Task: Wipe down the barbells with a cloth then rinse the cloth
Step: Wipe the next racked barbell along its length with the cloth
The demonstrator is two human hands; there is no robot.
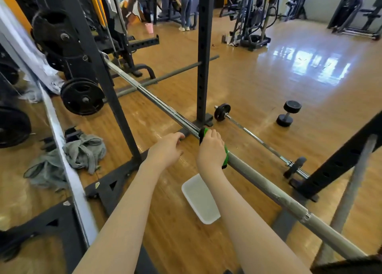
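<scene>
Your right hand (210,149) grips the green-and-black soft cloth (225,156), wrapped around the long steel barbell (165,108) racked across the frame. Your left hand (165,147) hovers beside it, loosely curled and holding nothing. The cloth is light and pliable; the bar is heavy, rigid and probably slick. Keep your grip wrapped around the shaft. The white rectangular plastic tray (200,199) sits on the floor below.
</scene>
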